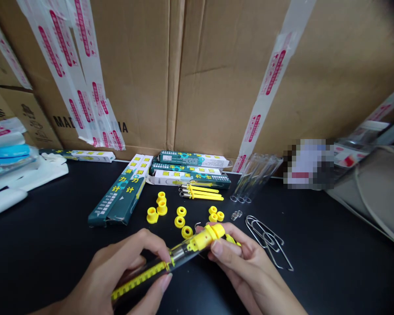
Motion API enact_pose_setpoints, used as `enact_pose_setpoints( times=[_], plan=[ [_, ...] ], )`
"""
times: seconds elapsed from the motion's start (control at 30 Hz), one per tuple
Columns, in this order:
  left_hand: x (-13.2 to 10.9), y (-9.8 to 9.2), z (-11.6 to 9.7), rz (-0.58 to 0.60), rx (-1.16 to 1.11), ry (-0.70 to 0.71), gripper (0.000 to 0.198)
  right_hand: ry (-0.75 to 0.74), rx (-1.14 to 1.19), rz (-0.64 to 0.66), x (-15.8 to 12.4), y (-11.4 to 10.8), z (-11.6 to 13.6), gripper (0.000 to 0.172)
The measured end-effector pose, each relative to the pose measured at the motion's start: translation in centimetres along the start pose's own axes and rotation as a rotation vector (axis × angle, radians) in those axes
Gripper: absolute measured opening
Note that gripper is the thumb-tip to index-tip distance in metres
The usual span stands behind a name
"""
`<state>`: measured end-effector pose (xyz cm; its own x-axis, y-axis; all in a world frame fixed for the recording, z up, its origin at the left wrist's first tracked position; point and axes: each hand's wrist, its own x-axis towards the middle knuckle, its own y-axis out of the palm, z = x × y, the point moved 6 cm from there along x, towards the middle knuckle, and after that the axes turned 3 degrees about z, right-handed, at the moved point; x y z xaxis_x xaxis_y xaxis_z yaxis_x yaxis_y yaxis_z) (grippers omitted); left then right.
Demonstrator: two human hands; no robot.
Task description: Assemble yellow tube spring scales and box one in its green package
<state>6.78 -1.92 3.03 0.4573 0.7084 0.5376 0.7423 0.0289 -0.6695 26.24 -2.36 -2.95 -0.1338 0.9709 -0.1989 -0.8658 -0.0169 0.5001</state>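
A clear tubular spring scale (180,256) with a yellow graduated strip is held slanted between my hands, its capped end up to the right. My left hand (128,271) closes its thumb and fingers around the tube's middle. With thumb and fingers, my right hand (246,267) pinches the yellow cap (218,230) at the upper end. A silver metal piece and a yellow fitting show inside the tube below the cap. Just behind my hands lie yellow rings (179,222) and flanged yellow caps (153,215). Small yellow caps (213,217) sit near my right fingers, which partly cover another yellow piece.
Behind are yellow rods (203,192) with metal ends, clear tubes (244,192), small springs (236,215) and bent wire hooks (269,240). Green-and-white boxes (121,192) lie farther back. A large taped carton (210,87) closes off the rear. White gloves (49,170) lie left, a grey bag (374,188) right.
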Motion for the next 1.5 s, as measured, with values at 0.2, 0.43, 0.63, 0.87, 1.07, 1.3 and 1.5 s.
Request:
enact_pose_setpoints(
  times=[0.2, 0.43, 0.63, 0.87, 1.07, 1.3, 1.5],
  plan=[
    [0.04, 0.09, 0.1, 0.072, -0.015, 0.093, 0.023, -0.003, -0.015, -0.007, 0.12, -0.2, -0.14, 0.026],
    [0.09, 0.1, -0.28, 0.022, -0.053, 0.02, 0.022, 0.024, 0.048, -0.017, 0.16, -0.38, -0.27, 0.051],
    [0.03, 0.21, -0.18, 0.115, -0.06, 0.124, 0.029, -0.01, 0.021, 0.027, 0.22, -0.26, -0.24, 0.025],
    [0.25, 0.25, -0.07, 0.114, -0.077, 0.122, 0.029, 0.0, 0.095, -0.034, 0.18, -0.27, -0.28, 0.045],
    [0.21, 0.23, -0.08, 0.141, -0.109, 0.119, 0.029, 0.013, 0.036, -0.027, 0.18, -0.21, 0.01, 0.037],
    [0.11, 0.3, -0.13, 0.092, -0.122, 0.054, 0.026, 0.008, -0.003, 0.01, 0.26, -0.49, -0.22, 0.026],
    [0.0, 0.29, -0.18, 0.103, -0.142, 0.033, 0.026, 0.013, 0.046, -0.051, 0.11, -0.46, -0.26, 0.034]
  ],
)
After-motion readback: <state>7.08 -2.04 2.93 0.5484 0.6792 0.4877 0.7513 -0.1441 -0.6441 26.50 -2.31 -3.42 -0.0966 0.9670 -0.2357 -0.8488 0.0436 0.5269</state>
